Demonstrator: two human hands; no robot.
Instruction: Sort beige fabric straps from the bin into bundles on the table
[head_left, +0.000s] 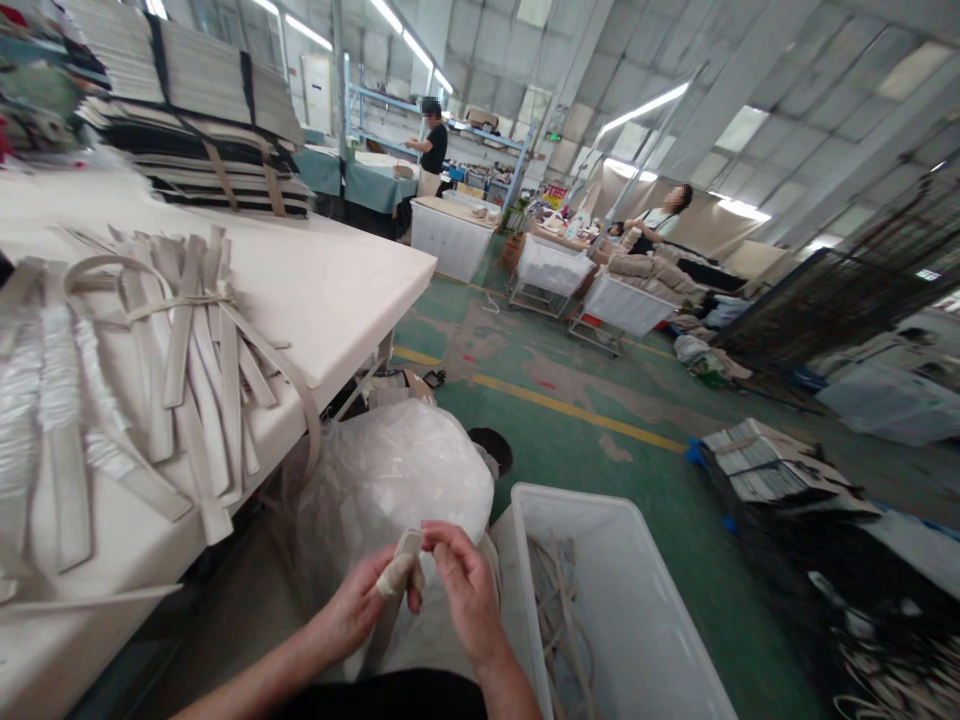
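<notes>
My left hand (375,592) is closed around a flat beige strap (388,622), whose rounded end points up between the two hands. A pale wrap covers the left thumb. Close at the strap's tip is my right hand (466,592), its fingers bent and drawn together; what they pinch, if anything, is too small to make out. Behind the hands sits a large clear plastic bag (405,465). To the left, a bundle of similar beige straps (199,350) lies on the table, tied round the middle, beside several straps wrapped in clear plastic (64,420).
A white bin (637,590) with loose straps in it stands at my right. The pale table (360,275) carries a tall strapped stack (202,110). Farther off are wheeled bins (551,270) and two people (433,145) working. Dark bundles (780,465) lie on the right floor.
</notes>
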